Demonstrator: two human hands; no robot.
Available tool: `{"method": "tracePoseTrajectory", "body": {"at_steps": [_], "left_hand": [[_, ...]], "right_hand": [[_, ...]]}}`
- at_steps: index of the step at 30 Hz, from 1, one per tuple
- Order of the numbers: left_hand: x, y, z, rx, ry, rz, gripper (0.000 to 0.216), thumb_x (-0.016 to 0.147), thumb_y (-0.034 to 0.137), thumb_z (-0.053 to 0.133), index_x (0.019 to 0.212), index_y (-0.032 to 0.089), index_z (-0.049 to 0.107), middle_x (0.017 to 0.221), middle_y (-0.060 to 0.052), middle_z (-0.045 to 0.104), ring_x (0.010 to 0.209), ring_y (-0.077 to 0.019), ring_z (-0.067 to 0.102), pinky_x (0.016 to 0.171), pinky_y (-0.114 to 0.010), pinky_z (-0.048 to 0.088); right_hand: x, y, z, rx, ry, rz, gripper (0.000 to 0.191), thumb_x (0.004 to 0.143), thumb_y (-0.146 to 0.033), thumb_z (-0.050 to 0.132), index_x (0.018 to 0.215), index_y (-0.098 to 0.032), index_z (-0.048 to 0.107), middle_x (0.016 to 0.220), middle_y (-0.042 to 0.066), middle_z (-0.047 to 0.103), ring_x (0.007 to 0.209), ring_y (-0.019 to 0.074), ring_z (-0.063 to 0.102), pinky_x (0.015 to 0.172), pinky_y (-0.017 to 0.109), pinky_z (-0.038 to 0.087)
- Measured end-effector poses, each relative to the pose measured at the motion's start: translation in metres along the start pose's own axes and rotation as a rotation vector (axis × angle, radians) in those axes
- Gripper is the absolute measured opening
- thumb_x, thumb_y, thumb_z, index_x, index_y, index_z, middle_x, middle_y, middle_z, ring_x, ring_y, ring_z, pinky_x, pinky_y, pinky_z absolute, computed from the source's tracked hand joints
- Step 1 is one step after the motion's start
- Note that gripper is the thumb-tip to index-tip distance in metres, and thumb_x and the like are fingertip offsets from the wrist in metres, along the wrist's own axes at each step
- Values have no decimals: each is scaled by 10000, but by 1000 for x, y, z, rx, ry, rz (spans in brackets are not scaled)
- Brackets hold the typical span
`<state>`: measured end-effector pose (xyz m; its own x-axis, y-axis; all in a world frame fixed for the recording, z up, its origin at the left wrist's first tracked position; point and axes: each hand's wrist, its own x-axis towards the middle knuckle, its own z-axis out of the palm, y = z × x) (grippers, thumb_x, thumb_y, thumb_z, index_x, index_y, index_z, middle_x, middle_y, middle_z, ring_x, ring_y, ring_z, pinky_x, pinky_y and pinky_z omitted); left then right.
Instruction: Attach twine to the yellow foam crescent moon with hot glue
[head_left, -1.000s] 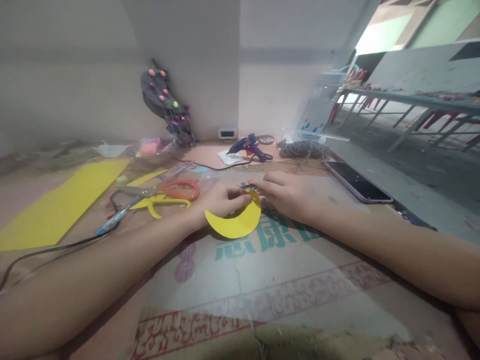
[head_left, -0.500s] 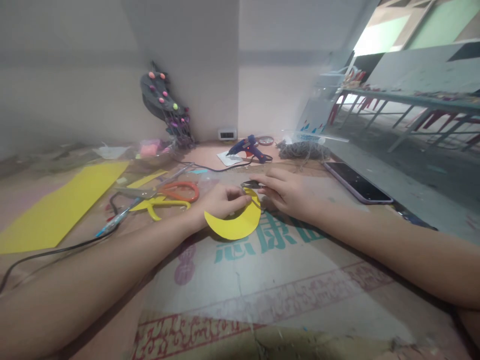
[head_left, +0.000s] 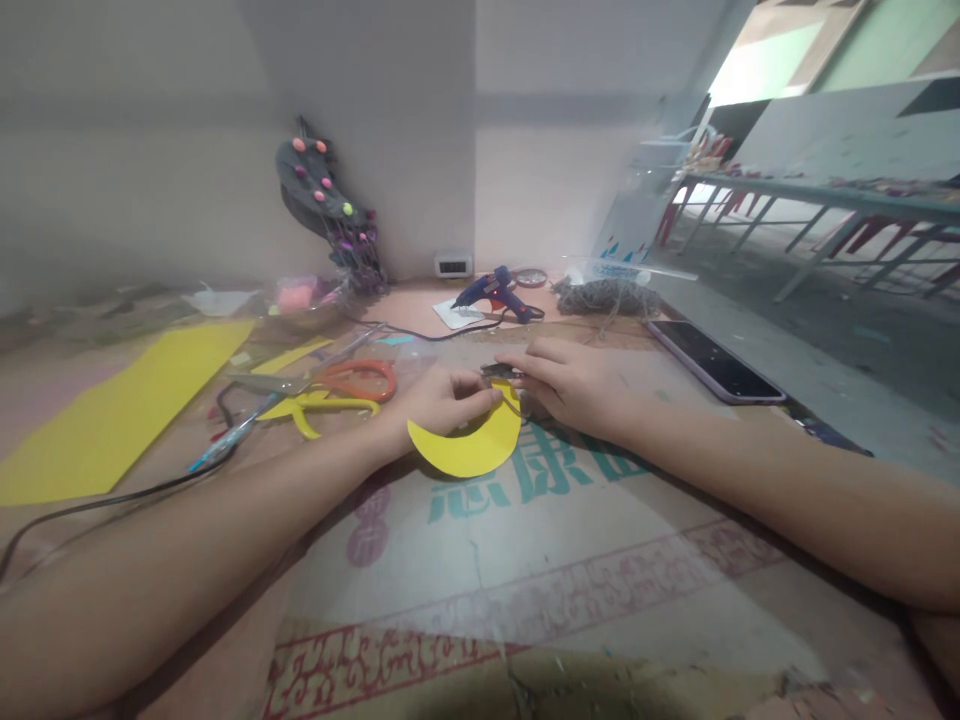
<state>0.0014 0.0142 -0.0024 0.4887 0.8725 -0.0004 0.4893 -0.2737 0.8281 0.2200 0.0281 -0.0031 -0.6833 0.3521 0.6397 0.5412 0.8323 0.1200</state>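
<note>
Over the big bench (head_left: 409, 300), two hands are close together. The left hand (head_left: 446, 400) has fingers pinching a yellow moon (head_left: 472, 457) between them. The right hand's (head_left: 562, 380) fingers hold a little dark tool (head_left: 496, 371) by its top.

My left hand (head_left: 442, 402) pinches a flat yellow paper crescent (head_left: 472, 455); my right hand (head_left: 566, 388) holds a small dark metal tool (head_left: 496, 370) by its far end. Orange-handled steel scissors (head_left: 360, 381) lie left, a blue glue gun (head_left: 495, 290) far, a purple-edged black phone (head_left: 716, 360) right.
</note>
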Motion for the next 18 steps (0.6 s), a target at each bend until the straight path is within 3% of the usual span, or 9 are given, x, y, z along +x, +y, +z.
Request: {"method": "tracePoseTrajectory", "body": {"at_steps": [18], "left_hand": [[0,2,0,4,-9,29,350,830,458,551,661,156,604,585,25,564,518,-88,465,482,-204,325]], "right_hand": [[-3,3,2,3,-3,-2,281,969,-277,473,1170,-175,640,809,50,614,714,161,558,617,276,436]]}}
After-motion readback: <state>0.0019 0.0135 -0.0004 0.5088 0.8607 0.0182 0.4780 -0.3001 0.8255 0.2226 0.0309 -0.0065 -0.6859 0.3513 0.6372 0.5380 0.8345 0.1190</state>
